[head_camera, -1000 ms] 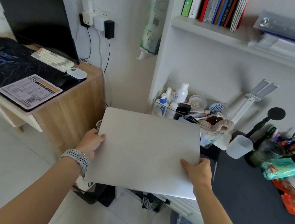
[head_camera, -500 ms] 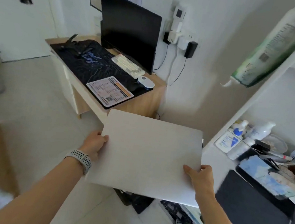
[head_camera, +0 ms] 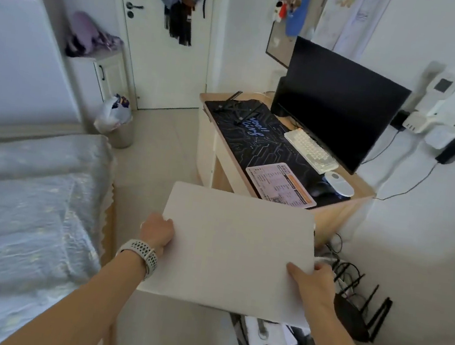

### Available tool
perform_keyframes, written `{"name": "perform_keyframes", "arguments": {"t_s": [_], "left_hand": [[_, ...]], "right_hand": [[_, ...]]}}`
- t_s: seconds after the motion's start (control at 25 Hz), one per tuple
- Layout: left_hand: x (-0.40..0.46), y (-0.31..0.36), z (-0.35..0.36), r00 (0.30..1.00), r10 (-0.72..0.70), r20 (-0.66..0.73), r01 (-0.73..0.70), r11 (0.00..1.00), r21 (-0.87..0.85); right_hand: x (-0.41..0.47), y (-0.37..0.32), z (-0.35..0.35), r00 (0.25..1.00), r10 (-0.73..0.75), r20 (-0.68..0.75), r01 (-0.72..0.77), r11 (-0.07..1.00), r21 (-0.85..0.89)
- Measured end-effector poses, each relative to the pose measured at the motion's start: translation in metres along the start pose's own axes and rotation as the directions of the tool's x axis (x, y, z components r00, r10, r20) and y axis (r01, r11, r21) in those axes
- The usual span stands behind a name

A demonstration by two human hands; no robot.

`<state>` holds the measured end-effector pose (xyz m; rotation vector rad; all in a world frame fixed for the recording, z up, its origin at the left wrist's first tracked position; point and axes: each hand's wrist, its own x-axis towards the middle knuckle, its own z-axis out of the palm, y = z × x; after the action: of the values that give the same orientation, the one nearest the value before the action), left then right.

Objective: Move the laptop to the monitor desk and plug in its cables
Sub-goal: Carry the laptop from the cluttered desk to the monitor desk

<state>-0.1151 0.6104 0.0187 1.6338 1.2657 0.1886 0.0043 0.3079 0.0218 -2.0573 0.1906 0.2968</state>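
A bed [head_camera: 24,204] with a pale quilted cover lies well to the left of the monitor [head_camera: 341,103]. The wooden tabletop [head_camera: 361,193] carries that dark monitor at its back edge, and a black patterned mat [head_camera: 256,135] spreads in front of the monitor. The closed grey laptop [head_camera: 235,252] is held in the air, lower in view than the monitor and just short of the tabletop's near corner, not touching it. A white keyboard [head_camera: 311,147] lies right at the monitor's foot, a printed card [head_camera: 280,185] rests on the mat further out from the monitor, and a white mouse [head_camera: 339,183] sits beside the keyboard's end. The left hand [head_camera: 157,232] grips the laptop's left edge, fingers curled beneath. The right hand [head_camera: 311,283] grips its right edge, thumb on the lid. A watch [head_camera: 143,255] circles the left wrist.
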Motion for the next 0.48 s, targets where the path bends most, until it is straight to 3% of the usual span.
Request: {"name": "perform_keyframes", "arguments": {"t_s": [0.08, 0.28, 0.48], "left_hand": [[0.007, 0.012, -0.007, 0.996, 0.035, -0.084, -0.025, 0.993, 0.116], [0.056, 0.046, 0.003, 0.990, 0.114, -0.082, -0.073, 0.917, 0.392], [0.113, 0.108, 0.028, 0.973, 0.144, -0.180, -0.040, 0.875, 0.483]], "right_hand": [[0.012, -0.020, 0.020, 0.999, -0.040, 0.031, 0.040, 0.999, 0.002], [0.066, -0.061, 0.056, 0.994, -0.066, 0.083, 0.067, 0.998, -0.011], [0.150, -0.117, 0.097, 0.989, -0.079, 0.124, 0.078, 0.997, 0.011]]}}
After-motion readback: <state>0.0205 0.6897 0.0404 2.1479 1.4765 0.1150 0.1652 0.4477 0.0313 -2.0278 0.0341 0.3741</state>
